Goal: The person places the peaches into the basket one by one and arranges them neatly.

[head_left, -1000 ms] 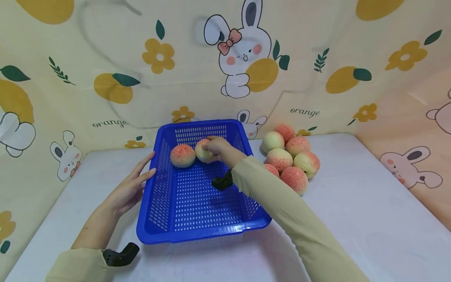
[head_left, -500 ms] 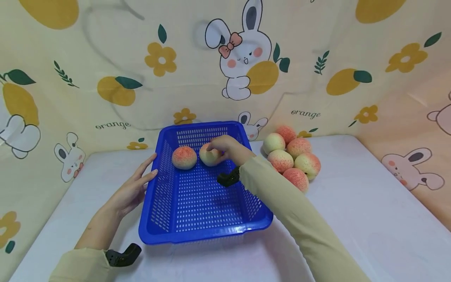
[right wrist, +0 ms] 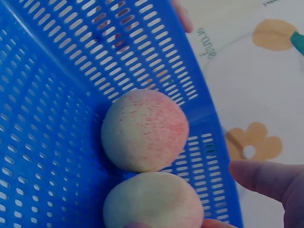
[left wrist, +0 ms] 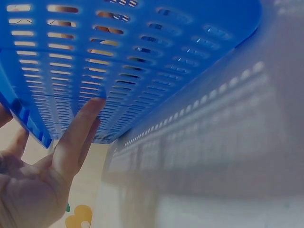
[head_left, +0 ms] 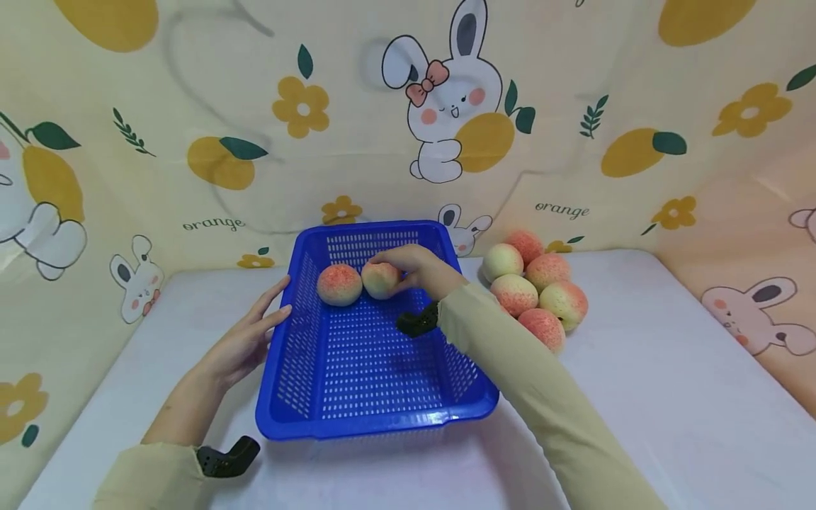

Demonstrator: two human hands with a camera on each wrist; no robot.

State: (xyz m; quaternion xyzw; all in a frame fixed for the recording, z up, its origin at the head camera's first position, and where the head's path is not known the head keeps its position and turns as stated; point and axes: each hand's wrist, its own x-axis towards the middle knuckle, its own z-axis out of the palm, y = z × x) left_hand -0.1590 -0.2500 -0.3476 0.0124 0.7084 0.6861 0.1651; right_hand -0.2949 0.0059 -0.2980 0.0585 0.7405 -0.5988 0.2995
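Note:
A blue plastic basket (head_left: 376, 428) with slotted walls stands on the table, and two peaches lie side by side near its back. My right hand (head_left: 417, 269) reaches in and grips the right-hand peach (head_left: 379, 282), which is pale with a pinkish blush. In the right wrist view, fingertips touch that peach (right wrist: 152, 199) at the bottom edge, while one finger stands off to the side. The redder peach (head_left: 340, 285) sits against its left. My left hand (head_left: 245, 343) rests its extended fingers on the basket's left wall, as the left wrist view also shows.
Right of the basket, several peaches (head_left: 542, 283) are clustered on the white table (head_left: 656, 397), partly behind my right sleeve. A cloth backdrop (head_left: 357, 163) with rabbits and oranges hangs behind the table.
The gripped peach shifted slightly right, away from the redder one, then came back against it, turned a little. My left hand stays on the basket wall. The head view has shifted slightly.

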